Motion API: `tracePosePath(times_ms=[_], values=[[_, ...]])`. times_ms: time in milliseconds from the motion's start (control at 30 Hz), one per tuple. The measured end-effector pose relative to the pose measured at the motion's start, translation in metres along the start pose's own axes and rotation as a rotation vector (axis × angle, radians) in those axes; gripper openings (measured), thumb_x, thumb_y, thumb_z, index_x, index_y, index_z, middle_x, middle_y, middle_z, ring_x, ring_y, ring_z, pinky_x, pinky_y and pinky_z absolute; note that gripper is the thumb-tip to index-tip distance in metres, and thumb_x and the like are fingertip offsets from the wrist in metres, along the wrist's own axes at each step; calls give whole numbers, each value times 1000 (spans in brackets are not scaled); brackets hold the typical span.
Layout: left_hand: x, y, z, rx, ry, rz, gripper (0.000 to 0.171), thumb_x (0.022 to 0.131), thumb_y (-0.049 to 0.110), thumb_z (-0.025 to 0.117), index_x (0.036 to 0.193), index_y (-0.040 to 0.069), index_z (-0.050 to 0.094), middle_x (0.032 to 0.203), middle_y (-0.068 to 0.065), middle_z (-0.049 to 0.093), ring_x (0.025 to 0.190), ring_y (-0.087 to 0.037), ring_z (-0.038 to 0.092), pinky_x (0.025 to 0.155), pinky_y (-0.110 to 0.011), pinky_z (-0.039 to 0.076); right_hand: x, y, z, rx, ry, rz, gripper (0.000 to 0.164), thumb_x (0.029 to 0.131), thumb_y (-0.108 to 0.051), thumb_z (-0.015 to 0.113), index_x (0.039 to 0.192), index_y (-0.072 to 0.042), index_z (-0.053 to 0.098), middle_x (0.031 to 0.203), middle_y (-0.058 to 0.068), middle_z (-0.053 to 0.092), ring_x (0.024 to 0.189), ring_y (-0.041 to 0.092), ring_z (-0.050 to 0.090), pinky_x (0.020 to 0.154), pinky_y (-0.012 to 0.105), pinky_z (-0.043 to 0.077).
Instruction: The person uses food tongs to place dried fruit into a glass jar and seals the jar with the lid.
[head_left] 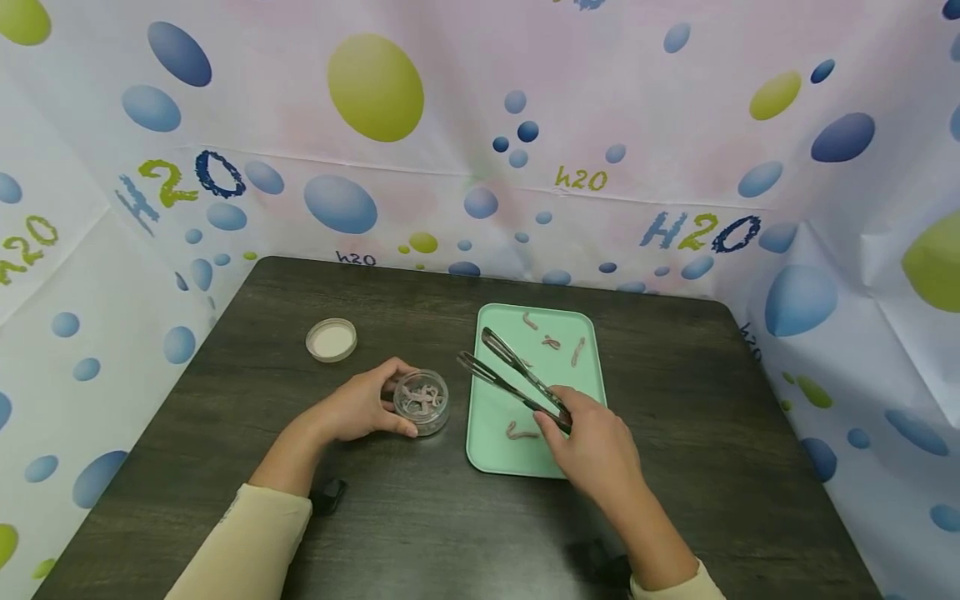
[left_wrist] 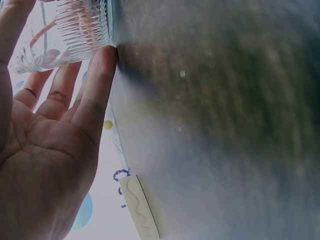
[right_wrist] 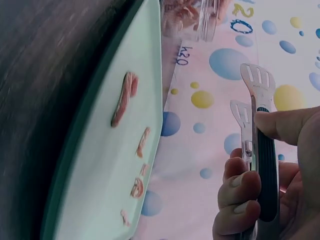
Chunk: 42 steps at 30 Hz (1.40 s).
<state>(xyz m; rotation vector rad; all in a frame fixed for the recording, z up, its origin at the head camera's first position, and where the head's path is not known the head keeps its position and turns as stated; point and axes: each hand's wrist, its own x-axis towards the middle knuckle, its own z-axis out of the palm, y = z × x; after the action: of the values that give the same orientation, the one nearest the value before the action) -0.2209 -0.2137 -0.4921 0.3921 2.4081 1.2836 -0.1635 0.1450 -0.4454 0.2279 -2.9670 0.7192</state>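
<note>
My left hand holds a small clear glass jar upright on the table, thumb on the near side and fingers on the far side. Inside the open jar lies a tangle of pinkish-brown, worm-like strips. In the left wrist view, the fingertips meet the ribbed glass. My right hand grips metal tongs over a mint-green tray; their slotted tips are spread with nothing between them and point toward the far left. Several similar strips lie spaced out on the tray.
A round lid with a pale inside lies on the dark wooden table, beyond my left hand. A patterned curtain hangs behind the table and along its sides. Small black objects show beside each wrist.
</note>
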Motion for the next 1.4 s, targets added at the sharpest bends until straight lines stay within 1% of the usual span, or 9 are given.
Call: tracePosePath(times_ms=[100, 267, 433, 667, 867, 1133, 1200, 1300, 1400], values=[[0, -1, 0, 4, -1, 2, 82, 82, 30, 98, 148, 15, 52, 147, -15, 66, 135, -36, 67, 107, -44, 63, 1, 6, -3, 8, -10, 16, 50, 102, -38, 77, 146, -18, 66, 114, 6, 81, 96, 22, 78, 71, 46, 60], [0, -3, 0, 10, -6, 3, 82, 82, 30, 97, 148, 14, 52, 147, -16, 65, 136, -36, 67, 108, -44, 63, -1, 15, -10, -7, -24, 21, 52, 101, -37, 79, 149, -21, 65, 100, 3, 76, 89, 18, 72, 63, 36, 51], [-1, -2, 0, 9, -11, 3, 82, 83, 30, 97, 149, 13, 51, 148, -17, 65, 136, -37, 66, 108, -45, 62, -5, 28, -18, -23, -56, 31, 51, 104, -35, 76, 150, -18, 63, 108, 7, 75, 87, 20, 69, 62, 33, 49], [-1, 0, 0, 18, -10, 5, 82, 83, 30, 97, 149, 12, 51, 149, -18, 65, 137, -38, 66, 108, -45, 63, -11, 50, -32, -22, -125, 85, 52, 109, -32, 68, 151, -3, 55, 120, 14, 75, 83, 18, 67, 64, 36, 50], [-1, 0, 0, 20, -9, -1, 82, 83, 30, 97, 149, 12, 51, 149, -17, 64, 137, -37, 66, 108, -44, 63, -16, 68, -43, -68, -158, 130, 56, 108, -34, 69, 154, -4, 54, 123, 16, 76, 87, 22, 72, 64, 38, 53], [0, -2, 0, 21, -14, 14, 82, 84, 31, 96, 148, 11, 50, 149, -17, 64, 137, -37, 66, 108, -44, 63, -31, 89, -55, -142, -219, 186, 58, 107, -35, 72, 154, -6, 55, 113, 11, 79, 72, 15, 62, 56, 34, 44], [1, -1, 0, 24, -13, 16, 82, 84, 32, 96, 148, 11, 50, 149, -17, 64, 137, -37, 66, 108, -44, 63, -35, 93, -58, -169, -234, 183, 58, 106, -34, 73, 153, -4, 57, 119, 16, 78, 75, 19, 66, 57, 37, 47], [0, 0, -1, 25, -12, 13, 82, 84, 32, 96, 148, 12, 50, 149, -17, 64, 137, -37, 65, 108, -44, 63, -42, 96, -62, -219, -260, 175, 59, 105, -33, 73, 152, -1, 57, 133, 24, 73, 91, 31, 74, 65, 47, 56], [-1, 1, -1, 24, -11, 10, 82, 84, 31, 96, 149, 12, 50, 149, -18, 63, 137, -38, 65, 108, -44, 63, -48, 96, -64, -251, -303, 171, 61, 105, -28, 73, 152, 6, 54, 132, 27, 70, 100, 36, 74, 72, 51, 59]])
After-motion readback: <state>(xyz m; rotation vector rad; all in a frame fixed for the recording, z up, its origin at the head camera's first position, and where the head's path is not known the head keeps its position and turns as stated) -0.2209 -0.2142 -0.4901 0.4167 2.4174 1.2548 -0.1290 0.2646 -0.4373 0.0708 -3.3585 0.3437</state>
